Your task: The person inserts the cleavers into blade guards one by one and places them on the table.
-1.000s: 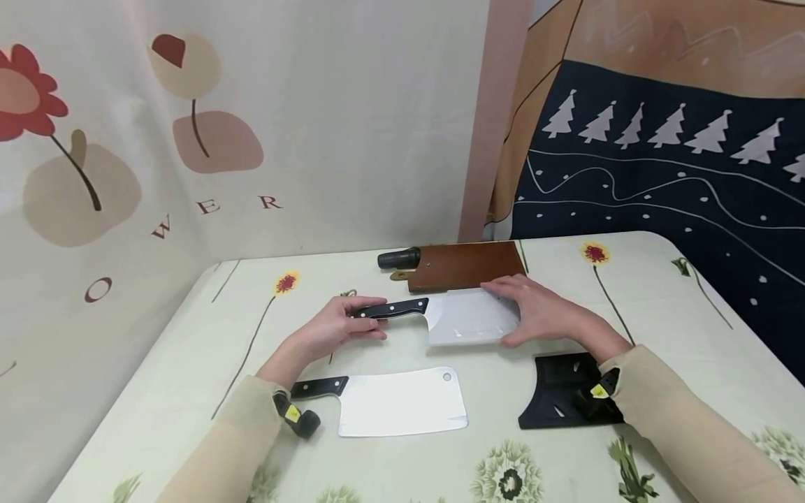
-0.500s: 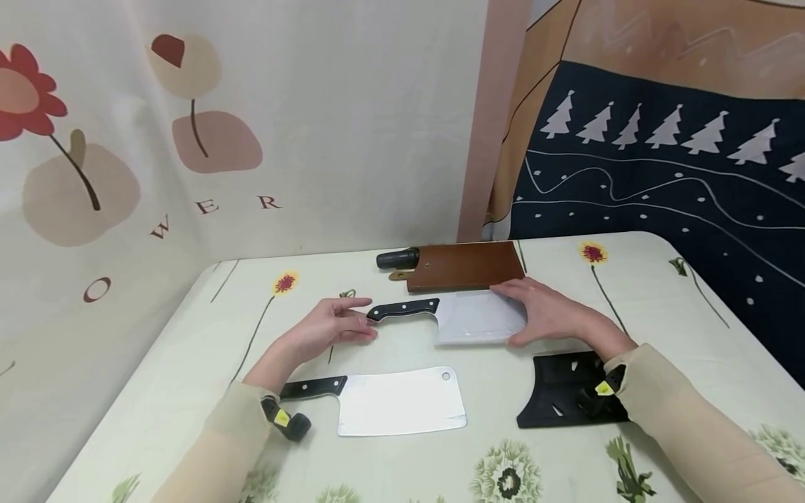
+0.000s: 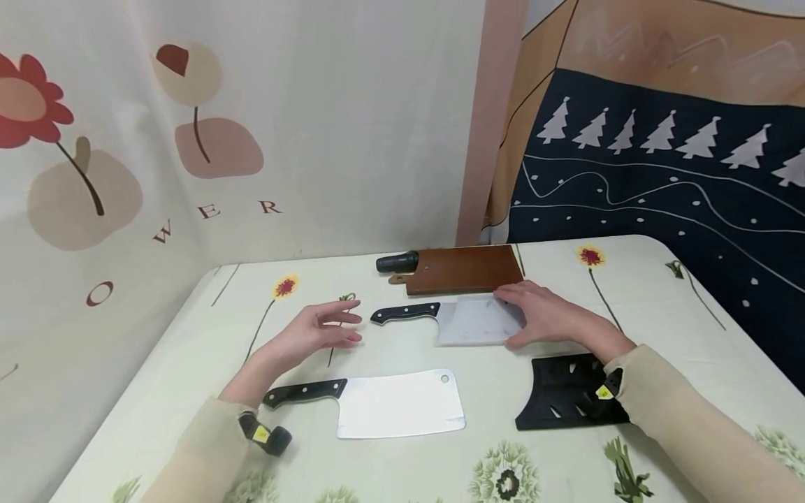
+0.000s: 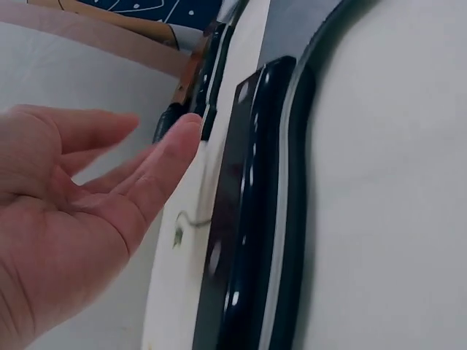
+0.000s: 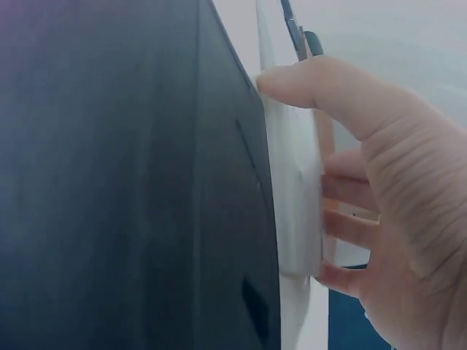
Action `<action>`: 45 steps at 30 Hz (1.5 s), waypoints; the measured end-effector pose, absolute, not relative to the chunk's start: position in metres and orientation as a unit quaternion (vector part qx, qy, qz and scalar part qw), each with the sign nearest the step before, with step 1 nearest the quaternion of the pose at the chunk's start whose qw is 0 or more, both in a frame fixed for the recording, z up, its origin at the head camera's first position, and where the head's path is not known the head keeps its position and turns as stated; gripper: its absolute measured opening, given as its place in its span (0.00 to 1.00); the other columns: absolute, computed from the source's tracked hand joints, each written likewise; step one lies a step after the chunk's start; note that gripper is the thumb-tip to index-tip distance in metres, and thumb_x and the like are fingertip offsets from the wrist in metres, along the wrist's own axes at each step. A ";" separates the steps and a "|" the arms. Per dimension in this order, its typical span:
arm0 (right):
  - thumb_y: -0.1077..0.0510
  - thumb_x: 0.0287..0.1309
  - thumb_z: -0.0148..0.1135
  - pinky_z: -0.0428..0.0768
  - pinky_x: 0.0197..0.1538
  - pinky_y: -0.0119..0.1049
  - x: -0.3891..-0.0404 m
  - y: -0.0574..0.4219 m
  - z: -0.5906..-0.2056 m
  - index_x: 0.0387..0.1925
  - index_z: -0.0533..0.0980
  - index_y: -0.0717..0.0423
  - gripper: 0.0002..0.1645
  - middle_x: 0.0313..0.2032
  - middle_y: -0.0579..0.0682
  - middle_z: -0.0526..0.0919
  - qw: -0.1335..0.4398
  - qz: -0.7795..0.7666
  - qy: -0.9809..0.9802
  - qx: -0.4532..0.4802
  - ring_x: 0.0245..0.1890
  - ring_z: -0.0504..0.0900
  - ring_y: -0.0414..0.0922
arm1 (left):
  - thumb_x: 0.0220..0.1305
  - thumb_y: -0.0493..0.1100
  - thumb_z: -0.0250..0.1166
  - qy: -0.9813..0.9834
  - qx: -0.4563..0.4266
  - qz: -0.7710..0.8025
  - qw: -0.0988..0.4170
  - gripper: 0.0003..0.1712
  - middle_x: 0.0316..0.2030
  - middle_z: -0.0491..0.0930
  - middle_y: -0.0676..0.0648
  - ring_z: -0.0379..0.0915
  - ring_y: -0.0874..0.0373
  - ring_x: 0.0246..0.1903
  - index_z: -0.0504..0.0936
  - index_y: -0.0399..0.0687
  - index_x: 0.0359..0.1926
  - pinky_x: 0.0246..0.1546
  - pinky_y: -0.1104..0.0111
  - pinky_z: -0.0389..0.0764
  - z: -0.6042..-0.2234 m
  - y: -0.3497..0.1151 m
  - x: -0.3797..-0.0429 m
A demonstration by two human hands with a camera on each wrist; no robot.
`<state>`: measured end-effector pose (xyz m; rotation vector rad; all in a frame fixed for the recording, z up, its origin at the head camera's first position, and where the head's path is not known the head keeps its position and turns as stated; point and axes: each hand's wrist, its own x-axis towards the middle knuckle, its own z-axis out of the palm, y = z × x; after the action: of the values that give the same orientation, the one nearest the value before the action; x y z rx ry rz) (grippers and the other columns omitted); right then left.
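My left hand [image 3: 309,334] hovers left of the black-handled cleaver, its fingers loosely spread with nothing between them. That cleaver lies flat, handle [image 3: 405,313] to the left, its blade inside a whitish translucent guard [image 3: 474,325]. At the guard's right end my right hand [image 3: 546,313] holds it across its width, thumb on the near edge and fingers on the far edge. In the right wrist view the thumb [image 5: 292,84] meets the guard's edge. A second cleaver [image 3: 402,409] lies bare in front; its riveted handle [image 4: 252,211] fills the middle of the left wrist view.
A black sheath [image 3: 547,402] lies at the near right, partly under my right wrist. At the back is a brown cover [image 3: 468,271] with a black handle [image 3: 397,263] at its left end. The table has a flower-print cloth [image 3: 465,468]; a curtain [image 3: 352,140] hangs behind.
My left hand has let go of the guarded cleaver's handle and moved left, away from it. The cleaver has shifted slightly right with my right hand on its guard.
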<state>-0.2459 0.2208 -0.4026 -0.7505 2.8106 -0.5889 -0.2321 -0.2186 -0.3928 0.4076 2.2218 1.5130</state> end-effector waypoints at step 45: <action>0.35 0.35 0.85 0.63 0.58 0.34 -0.129 0.339 -0.428 0.77 0.64 0.45 0.67 0.74 0.46 0.61 0.013 -0.257 0.911 -0.324 0.71 0.51 0.30 | 0.61 0.43 0.76 0.875 0.249 0.409 0.074 0.33 0.69 0.71 0.37 0.52 0.82 0.69 0.79 0.46 0.66 0.61 0.90 0.52 -0.420 -0.324 -0.146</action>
<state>-0.1291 0.3389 -0.4284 -1.0083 2.8377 -0.8012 -0.1456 -0.3237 -0.4201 0.7470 2.6256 1.2275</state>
